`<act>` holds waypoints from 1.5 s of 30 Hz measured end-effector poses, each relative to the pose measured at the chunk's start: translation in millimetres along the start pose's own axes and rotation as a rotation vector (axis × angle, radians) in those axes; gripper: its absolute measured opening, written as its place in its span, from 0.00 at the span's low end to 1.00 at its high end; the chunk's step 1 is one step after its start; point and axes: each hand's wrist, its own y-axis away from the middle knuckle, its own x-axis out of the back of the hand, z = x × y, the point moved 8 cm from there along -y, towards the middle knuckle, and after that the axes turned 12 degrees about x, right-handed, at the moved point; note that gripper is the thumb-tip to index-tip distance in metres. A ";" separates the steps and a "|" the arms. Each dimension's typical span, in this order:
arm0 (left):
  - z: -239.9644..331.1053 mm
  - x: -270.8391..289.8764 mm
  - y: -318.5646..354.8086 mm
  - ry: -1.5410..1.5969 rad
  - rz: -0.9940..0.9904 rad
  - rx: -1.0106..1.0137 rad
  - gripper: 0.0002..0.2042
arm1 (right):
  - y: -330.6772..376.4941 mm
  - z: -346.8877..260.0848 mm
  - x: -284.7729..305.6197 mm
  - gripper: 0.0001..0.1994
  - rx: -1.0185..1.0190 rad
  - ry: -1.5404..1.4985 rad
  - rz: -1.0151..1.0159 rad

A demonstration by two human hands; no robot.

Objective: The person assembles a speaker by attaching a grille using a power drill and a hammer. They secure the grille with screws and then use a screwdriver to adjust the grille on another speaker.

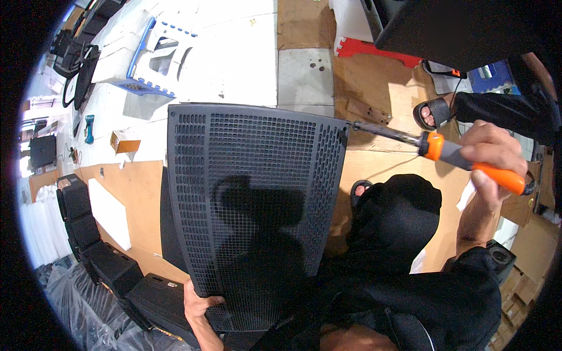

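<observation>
A large black speaker cabinet with a perforated grille (257,158) leans in front of me, and a shadow falls across its face. At its lower left edge my left hand (199,299) is closed round the rim, thumb on the front. My right hand (494,158) grips the orange and grey handle of a screwdriver (393,133), off to the right. The screwdriver's shaft points left, its tip at the grille's upper right corner. Whether the tip sits in a screw is too small to tell.
Black speaker boxes (114,263) line the left, beside clear plastic wrap (82,304). A blue and white step stool (161,55), a small carton (124,142) and a teal power tool (89,128) stand farther off. Another person's sandalled foot (432,114) is at the upper right, near a red-edged stool (374,50).
</observation>
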 end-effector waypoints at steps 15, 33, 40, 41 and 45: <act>12.3 4.3 7.2 -0.551 0.073 0.058 0.29 | -88.2 -3.8 -53.7 0.18 0.062 -0.061 0.169; 9.3 -10.4 4.4 -0.204 -0.177 0.009 0.30 | -136.2 -18.2 -101.9 0.11 0.255 0.014 -0.115; 11.8 -11.6 4.4 -0.229 -0.184 -0.036 0.29 | -139.6 -22.8 -108.5 0.11 0.292 0.051 -0.147; 9.9 -11.2 4.0 -0.236 -0.187 -0.034 0.29 | -140.5 -23.8 -109.6 0.11 0.304 0.061 -0.149; 10.2 -12.6 5.0 -0.202 -0.196 -0.002 0.30 | -144.5 -27.4 -108.9 0.11 0.316 0.060 -0.155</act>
